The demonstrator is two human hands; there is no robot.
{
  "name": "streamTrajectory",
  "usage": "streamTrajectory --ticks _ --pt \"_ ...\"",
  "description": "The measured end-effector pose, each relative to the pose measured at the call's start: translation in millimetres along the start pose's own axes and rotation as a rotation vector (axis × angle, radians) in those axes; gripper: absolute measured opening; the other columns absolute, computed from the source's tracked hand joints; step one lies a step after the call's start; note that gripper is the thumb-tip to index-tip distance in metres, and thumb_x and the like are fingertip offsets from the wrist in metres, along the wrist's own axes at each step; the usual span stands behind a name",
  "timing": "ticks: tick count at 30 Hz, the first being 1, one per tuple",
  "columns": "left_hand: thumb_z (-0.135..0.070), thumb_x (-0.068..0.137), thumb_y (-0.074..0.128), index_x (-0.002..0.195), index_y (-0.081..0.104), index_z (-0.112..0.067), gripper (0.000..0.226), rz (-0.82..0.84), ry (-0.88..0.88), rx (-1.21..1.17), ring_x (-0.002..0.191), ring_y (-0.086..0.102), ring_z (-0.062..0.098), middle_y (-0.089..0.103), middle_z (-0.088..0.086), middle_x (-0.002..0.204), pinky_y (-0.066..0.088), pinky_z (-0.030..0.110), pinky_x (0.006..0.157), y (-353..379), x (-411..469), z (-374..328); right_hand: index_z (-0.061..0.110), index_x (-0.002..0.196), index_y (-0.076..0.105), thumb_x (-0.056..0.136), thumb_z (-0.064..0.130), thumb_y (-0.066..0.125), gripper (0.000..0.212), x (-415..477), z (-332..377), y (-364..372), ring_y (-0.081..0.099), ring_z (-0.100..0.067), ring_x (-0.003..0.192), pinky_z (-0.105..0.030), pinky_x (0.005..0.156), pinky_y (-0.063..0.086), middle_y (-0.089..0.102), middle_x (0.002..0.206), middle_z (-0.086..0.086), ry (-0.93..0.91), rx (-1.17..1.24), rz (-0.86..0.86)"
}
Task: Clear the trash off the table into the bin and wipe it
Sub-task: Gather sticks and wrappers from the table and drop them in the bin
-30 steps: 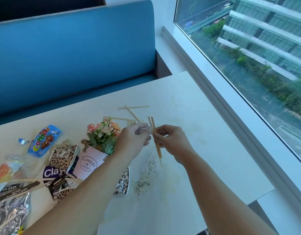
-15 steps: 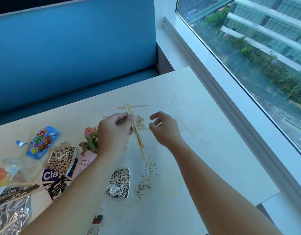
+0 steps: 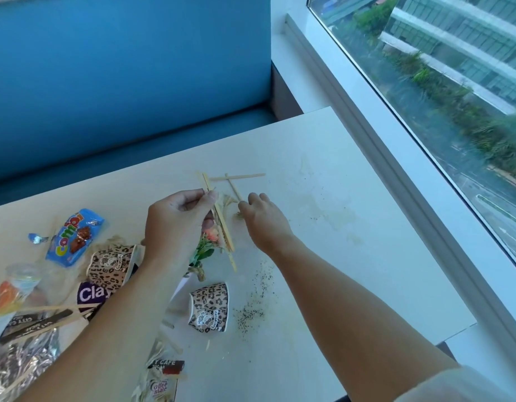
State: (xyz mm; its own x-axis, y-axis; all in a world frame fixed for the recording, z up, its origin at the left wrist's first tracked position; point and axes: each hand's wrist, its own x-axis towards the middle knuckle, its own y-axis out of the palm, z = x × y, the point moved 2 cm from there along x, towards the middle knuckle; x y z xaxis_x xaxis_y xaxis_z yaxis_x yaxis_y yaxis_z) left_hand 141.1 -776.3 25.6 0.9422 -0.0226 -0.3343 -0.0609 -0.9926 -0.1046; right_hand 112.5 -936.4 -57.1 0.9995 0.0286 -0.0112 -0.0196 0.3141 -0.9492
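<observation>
Head | left fingers (image 3: 208,196) pinch sticks (image 3: 223,227) | right fingers (image 3: 245,206) unclear | sachet (image 3: 159,387) reads Coffee mate

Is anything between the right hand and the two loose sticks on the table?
Nothing visible. The right hand has its fingers almost at the nearer of the two crossed sticks, and nothing lies between them.

The left forearm (image 3: 129,309) hides most of the flower pot (image 3: 206,250) at 9 o'clock and the purple packet's (image 3: 91,294) end at 8. The foil wrapper (image 3: 24,361) at 8 and creamer sachet (image 3: 161,387) at 6 run off the edge. The left hand (image 3: 178,224) covers part of the wooden sticks (image 3: 225,233) it pinches. Whether the right hand (image 3: 262,221) touches the pale scrap (image 3: 238,214) cannot be told.
</observation>
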Motion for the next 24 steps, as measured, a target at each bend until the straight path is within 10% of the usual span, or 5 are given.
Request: streamTrajectory --ticks 11,24 --pt "-0.022 0.088 0.082 0.101 0.078 -0.011 0.017 0.053 -0.008 0.014 0.061 0.065 0.013 0.074 -0.001 0.073 0.060 0.035 0.075 4.5 -14.0 6.3 0.010 0.078 0.064 0.079 0.002 0.069 0.010 -41.7 -17.9 -11.0 0.063 -0.024 0.067 -0.041 0.062 0.056 0.061 0.074 -0.001 0.287 0.487 -0.192" --pt "-0.019 0.089 0.080 0.086 0.075 -0.024 0.008 0.107 0.001 0.073 0.067 0.068 0.013 0.073 -0.011 0.068 0.062 0.027 0.069 8.2 -63.1 17.1 0.012 0.084 0.069 0.088 0.021 0.074 0.011 -133.4 -1.8 -56.7 0.075 -0.026 0.080 -0.050 0.082 0.061 0.075 0.073 -0.005 0.540 0.939 0.055"
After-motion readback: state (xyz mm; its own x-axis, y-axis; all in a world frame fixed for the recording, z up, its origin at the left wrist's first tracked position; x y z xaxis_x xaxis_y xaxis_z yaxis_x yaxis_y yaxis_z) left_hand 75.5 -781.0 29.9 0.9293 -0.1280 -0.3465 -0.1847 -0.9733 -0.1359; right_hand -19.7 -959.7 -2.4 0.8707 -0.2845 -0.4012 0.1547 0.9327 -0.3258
